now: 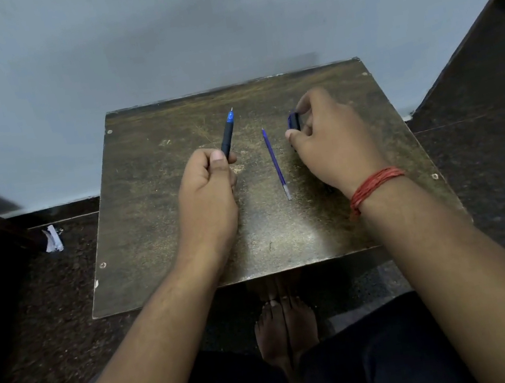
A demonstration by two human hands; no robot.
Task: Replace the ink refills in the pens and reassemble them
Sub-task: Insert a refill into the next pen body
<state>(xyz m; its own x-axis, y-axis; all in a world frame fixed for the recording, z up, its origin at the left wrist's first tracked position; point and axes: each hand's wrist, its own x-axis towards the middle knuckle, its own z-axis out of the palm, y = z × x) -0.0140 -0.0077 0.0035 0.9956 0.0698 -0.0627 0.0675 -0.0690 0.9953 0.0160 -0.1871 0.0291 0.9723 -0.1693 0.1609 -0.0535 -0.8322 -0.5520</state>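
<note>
A person is sitting at a small, scuffed brown worktop [185, 236] in the middle of the frame, with a pale wall behind it. The left hand [208, 192], left of centre, is closing in a fist around the lower end of a pen [228, 135]; the pen is pointing up and slightly right, its black grip and blue tip sticking out above the thumb. The right hand [333, 141], right of centre, is curling its fingers and thumb around a small dark blue part [294, 121], pinching it just above the worktop; what the part is cannot be told. A red thread band [374, 187] is circling the right wrist. Between the two hands a thin blue refill [276, 164] is lying flat on the worktop, apart from both, its point toward the wall. Bare feet [283, 326] are showing on the dark floor below the worktop's near edge.
</note>
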